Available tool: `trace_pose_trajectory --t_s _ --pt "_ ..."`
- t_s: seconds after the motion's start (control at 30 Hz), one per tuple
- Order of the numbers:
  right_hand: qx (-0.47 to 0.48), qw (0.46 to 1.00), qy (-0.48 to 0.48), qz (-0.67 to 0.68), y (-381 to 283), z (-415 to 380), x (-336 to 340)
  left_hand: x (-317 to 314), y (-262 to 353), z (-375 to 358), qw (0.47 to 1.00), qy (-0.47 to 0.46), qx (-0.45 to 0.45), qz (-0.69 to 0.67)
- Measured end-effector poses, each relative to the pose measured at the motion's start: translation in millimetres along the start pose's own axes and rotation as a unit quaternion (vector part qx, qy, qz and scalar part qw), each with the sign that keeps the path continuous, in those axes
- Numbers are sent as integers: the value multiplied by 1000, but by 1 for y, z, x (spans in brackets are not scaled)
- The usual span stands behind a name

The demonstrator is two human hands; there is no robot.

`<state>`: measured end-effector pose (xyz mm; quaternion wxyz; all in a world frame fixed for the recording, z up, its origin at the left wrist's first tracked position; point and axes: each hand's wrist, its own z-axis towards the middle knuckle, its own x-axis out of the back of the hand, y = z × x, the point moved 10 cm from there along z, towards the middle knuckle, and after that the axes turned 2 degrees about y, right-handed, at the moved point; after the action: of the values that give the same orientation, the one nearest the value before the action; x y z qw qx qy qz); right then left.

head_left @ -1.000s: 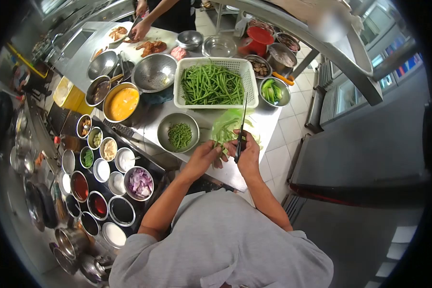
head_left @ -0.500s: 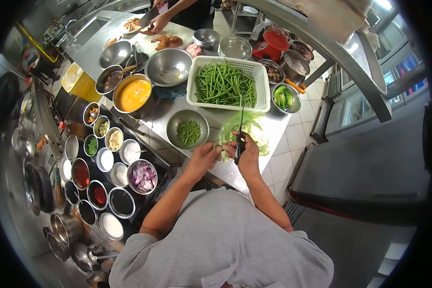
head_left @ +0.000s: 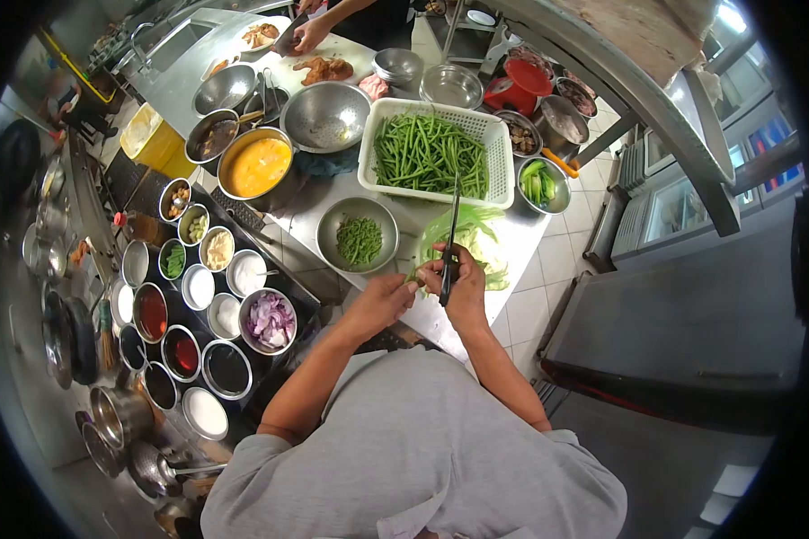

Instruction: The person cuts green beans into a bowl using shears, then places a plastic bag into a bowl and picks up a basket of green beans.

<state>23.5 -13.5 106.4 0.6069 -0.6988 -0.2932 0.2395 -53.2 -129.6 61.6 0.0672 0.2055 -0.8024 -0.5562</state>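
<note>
The left hand [head_left: 382,301] is closing thumb to fingertips, nearly no gap showing, and is pinching a bit of green, seemingly a bean [head_left: 413,277]. The right hand [head_left: 464,283] is curling its fingers around a knife [head_left: 456,211], whose thin blade is pointing away from the body and crossing the crate's near wall in this view. Its fingertips are coming very close to the left ones (whether they are touching the bean too, I cannot tell).

Whole beans [head_left: 427,153] are lying heaped in the white crate [head_left: 368,166], beyond the hands. Chopped bits [head_left: 360,241] are sitting in a steel bowl [head_left: 324,238], just beyond the left hand and to its left. Pale leaves [head_left: 490,260] are spreading on the table [head_left: 526,256] beyond the right hand.

The step in hand is looking like trimming or cutting a bean in the air, not on a board. As I am judging it, the next move is calling for a firm left pinch, a short, controlled stroke, and the left fingertips staying out of the edge's path. Where the blade's near end is meeting the green is too small to tell.
</note>
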Motion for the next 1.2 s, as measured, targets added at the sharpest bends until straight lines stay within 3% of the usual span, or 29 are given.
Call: trace_pose_trajectory --t_s 0.2,0.27,0.43,0.5,0.57,0.63,0.7,0.73,0.83,1.03,1.13,1.2 --pt "5 999 -16 -39 1 -3 -2 3 -18 2 999 19 7 -26" --pt "-4 999 -16 -36 3 -3 -1 10 -7 1 997 26 -42 61" --pt "-34 998 -30 -50 -3 -7 0 30 20 -12 990 91 -44 94" --pt "-87 983 -85 -135 4 -9 0 47 25 -14 986 120 -54 106" --pt "-88 982 -114 -120 -4 -18 1 63 25 -12 982 133 -46 127" --pt "-125 958 -214 -144 3 -30 -8 78 33 -18 975 165 -41 146" --pt "-113 956 -225 -147 12 -32 -4 92 35 -22 971 183 -30 148" --pt "-132 949 -253 -138 19 -36 -5 93 39 -28 975 192 13 111" --pt "-169 925 -300 -163 27 -40 -11 99 28 -24 980 171 24 94" --pt "-121 912 -355 -169 28 -25 -36 88 11 -18 993 83 53 61" --pt "-98 911 -338 -213 18 -20 -35 92 14 -14 988 98 38 109" --pt "-100 914 -332 -211 14 -20 -33 92 21 -19 989 125 32 68"
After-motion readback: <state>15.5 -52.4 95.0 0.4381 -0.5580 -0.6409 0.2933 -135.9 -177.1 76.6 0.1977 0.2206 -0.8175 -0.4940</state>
